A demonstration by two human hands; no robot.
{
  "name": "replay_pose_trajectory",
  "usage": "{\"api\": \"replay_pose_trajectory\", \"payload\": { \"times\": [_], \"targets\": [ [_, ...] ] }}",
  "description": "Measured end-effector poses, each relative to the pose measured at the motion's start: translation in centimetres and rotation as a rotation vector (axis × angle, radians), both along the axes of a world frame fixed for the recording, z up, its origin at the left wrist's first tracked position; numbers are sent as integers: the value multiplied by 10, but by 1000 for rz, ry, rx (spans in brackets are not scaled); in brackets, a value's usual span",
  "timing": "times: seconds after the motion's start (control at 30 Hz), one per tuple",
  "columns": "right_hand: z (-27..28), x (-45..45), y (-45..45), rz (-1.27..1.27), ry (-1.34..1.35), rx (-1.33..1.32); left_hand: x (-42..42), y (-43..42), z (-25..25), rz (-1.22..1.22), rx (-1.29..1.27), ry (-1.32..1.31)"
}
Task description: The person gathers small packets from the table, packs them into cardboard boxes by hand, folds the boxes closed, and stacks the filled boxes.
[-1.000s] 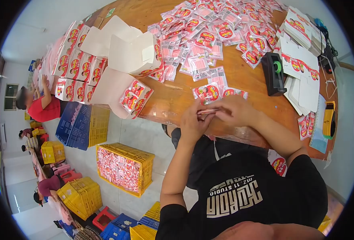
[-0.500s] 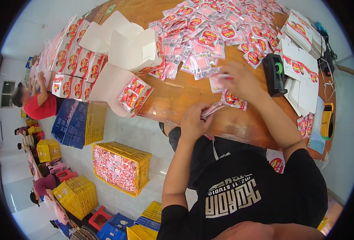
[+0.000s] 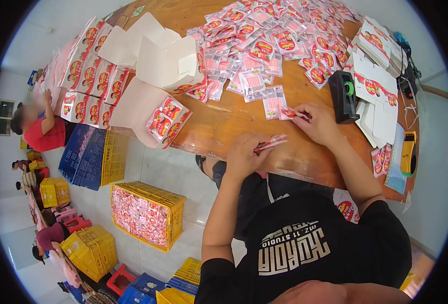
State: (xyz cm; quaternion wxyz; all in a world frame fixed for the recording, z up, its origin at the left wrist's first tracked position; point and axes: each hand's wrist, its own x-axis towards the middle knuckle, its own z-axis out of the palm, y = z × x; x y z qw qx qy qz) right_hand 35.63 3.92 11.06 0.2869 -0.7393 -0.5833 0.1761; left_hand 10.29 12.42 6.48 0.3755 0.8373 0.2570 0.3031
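My left hand (image 3: pixel 248 154) is closed over the table's front edge, gripping a few small red-and-white packets (image 3: pixel 273 142) edge-on between thumb and fingers. To its right, my right hand (image 3: pixel 316 124) pinches one end of another packet (image 3: pixel 288 113) low over the wooden table (image 3: pixel 209 126). A loose packet (image 3: pixel 273 97) lies flat just beyond that one. Farther back spreads a large heap of similar packets (image 3: pixel 264 48). On the left, an open white box (image 3: pixel 133 104) has several packets (image 3: pixel 164 119) inside.
More open boxes (image 3: pixel 165 66) and stacked printed boxes (image 3: pixel 92 76) stand at the left. A black tape dispenser (image 3: pixel 341 96), flat cartons (image 3: pixel 373 86) and a yellow-black tool (image 3: pixel 409 154) lie right. Yellow crates (image 3: pixel 176 223) sit on the floor; a person in red (image 3: pixel 46 129) is at far left.
My right hand has drawn back toward me and to the right, now pinching a packet at the table. The packet that lay by my hands is lifted. My left hand keeps its packets.
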Motion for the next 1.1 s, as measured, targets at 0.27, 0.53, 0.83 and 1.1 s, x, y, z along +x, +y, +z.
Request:
{"api": "replay_pose_trajectory", "payload": {
  "times": [0.27,0.53,0.83,1.1],
  "targets": [
    [-13,-37,24,352,500,-197,4,-3,-6,116,155,-197],
    [-20,-11,69,-99,-441,80,3,-1,0,59,104,-75],
    [-8,-3,80,98,102,-261,5,-3,-2,66,160,-84],
    [-26,-15,128,528,-284,253,5,-4,1,71,152,-77]
  ]
}}
